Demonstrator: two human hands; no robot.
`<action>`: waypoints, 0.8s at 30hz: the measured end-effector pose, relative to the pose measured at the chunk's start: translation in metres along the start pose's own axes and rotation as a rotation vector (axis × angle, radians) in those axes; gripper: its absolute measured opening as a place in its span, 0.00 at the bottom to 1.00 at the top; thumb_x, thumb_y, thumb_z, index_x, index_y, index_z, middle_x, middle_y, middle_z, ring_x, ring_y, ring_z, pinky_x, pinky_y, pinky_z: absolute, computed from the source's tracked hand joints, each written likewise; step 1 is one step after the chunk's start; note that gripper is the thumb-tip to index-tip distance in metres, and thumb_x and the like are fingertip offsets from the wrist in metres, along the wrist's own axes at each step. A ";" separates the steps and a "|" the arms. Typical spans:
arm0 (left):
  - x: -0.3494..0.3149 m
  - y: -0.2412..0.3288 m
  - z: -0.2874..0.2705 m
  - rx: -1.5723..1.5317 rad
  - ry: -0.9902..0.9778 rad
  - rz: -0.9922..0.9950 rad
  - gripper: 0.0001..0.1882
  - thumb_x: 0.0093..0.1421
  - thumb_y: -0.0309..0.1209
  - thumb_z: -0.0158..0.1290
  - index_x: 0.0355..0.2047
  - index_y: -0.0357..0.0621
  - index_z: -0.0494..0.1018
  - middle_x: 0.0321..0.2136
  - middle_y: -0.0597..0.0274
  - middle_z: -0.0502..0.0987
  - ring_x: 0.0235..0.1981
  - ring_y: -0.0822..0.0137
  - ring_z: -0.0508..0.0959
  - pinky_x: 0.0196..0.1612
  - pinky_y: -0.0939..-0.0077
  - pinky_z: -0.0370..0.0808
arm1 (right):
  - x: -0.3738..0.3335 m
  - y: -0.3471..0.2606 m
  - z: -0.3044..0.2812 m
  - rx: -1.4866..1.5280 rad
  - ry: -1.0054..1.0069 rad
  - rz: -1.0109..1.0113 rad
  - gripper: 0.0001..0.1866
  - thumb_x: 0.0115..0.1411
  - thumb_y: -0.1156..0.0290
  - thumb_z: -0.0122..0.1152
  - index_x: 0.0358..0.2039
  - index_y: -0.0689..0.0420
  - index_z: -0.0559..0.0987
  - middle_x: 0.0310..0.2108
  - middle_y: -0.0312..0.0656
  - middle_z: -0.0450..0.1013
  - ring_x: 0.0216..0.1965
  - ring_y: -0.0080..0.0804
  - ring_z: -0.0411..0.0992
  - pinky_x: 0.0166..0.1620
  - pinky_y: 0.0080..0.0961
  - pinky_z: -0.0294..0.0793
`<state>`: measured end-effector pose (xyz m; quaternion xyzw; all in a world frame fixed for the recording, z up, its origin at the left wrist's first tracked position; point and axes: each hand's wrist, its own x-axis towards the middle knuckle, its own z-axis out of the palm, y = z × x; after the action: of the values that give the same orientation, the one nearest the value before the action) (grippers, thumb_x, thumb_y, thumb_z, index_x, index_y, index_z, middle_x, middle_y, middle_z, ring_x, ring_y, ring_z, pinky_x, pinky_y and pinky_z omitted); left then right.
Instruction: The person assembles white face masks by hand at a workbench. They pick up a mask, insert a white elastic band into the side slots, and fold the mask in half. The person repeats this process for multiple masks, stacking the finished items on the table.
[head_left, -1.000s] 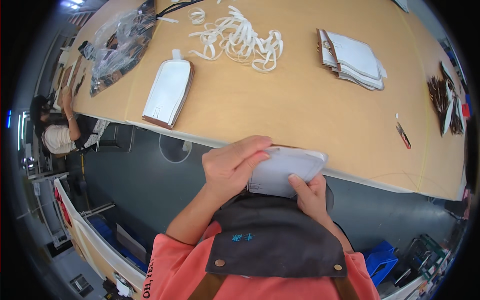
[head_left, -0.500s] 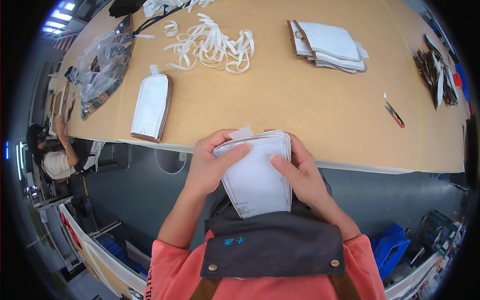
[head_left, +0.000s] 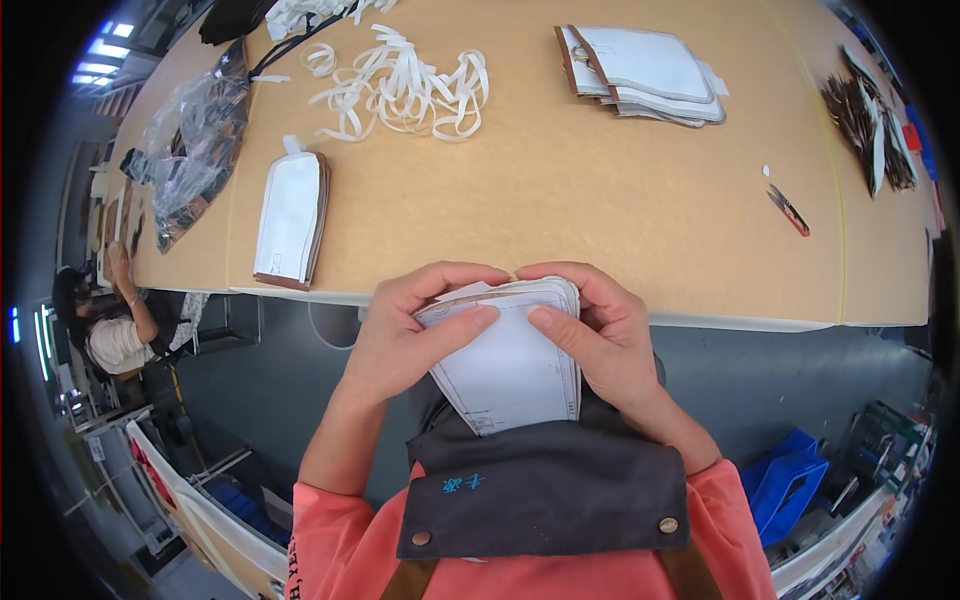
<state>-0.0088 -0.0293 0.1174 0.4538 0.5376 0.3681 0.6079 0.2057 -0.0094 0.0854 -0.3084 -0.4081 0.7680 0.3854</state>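
A small stack of white, stitched panels (head_left: 515, 365) with rounded upper corners is tilted in front of me, its lower end against my dark apron (head_left: 545, 490). My left hand (head_left: 425, 325) grips its upper left corner, thumb lying on the white face and fingers behind. At the upper right corner my right hand (head_left: 600, 335) holds it the same way. Both sets of fingertips nearly meet behind the top edge, where a pale tab is partly covered. What the hidden fingers do behind the panels cannot be seen.
On the tan table (head_left: 500, 210) lie a similar brown-edged stack (head_left: 288, 215), a larger stack (head_left: 650, 70), loose white tape (head_left: 405, 65), thread snips (head_left: 790, 212), a clear plastic bag (head_left: 195, 140) and brown strips (head_left: 855, 120). Another person (head_left: 125, 340) sits far left. A blue crate (head_left: 788, 490) stands behind right.
Both hands have slid toward each other along the panels' top edge, with the fingers now curled over behind it. The tab is more covered. The view has shifted slightly.
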 end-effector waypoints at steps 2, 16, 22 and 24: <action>0.001 0.004 0.001 0.041 -0.012 0.027 0.17 0.57 0.23 0.61 0.48 0.36 0.77 0.42 0.60 0.81 0.43 0.73 0.79 0.47 0.77 0.76 | 0.000 0.000 0.001 -0.005 0.024 -0.001 0.17 0.66 0.78 0.59 0.55 0.61 0.74 0.46 0.39 0.76 0.44 0.19 0.74 0.47 0.18 0.75; 0.012 0.000 0.001 0.261 -0.059 0.160 0.19 0.56 0.22 0.64 0.49 0.43 0.80 0.31 0.68 0.77 0.35 0.76 0.75 0.38 0.81 0.71 | 0.004 0.013 -0.009 -0.263 0.057 -0.145 0.14 0.63 0.79 0.62 0.50 0.60 0.80 0.43 0.37 0.79 0.40 0.16 0.74 0.38 0.15 0.73; 0.013 -0.006 0.002 0.212 -0.039 0.156 0.19 0.56 0.22 0.63 0.50 0.43 0.80 0.32 0.68 0.77 0.34 0.76 0.74 0.38 0.82 0.69 | 0.006 0.012 -0.010 -0.312 0.035 -0.130 0.18 0.63 0.77 0.62 0.54 0.61 0.76 0.45 0.39 0.78 0.42 0.19 0.75 0.42 0.18 0.75; 0.016 -0.004 0.002 0.236 -0.033 0.168 0.19 0.57 0.23 0.63 0.51 0.43 0.80 0.33 0.67 0.77 0.35 0.76 0.74 0.39 0.81 0.70 | 0.005 0.012 -0.007 -0.139 0.037 -0.082 0.21 0.64 0.77 0.61 0.58 0.62 0.73 0.47 0.41 0.78 0.44 0.20 0.75 0.44 0.19 0.75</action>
<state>-0.0046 -0.0159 0.1089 0.5714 0.5273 0.3445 0.5262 0.2044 -0.0065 0.0702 -0.3316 -0.4657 0.7154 0.4017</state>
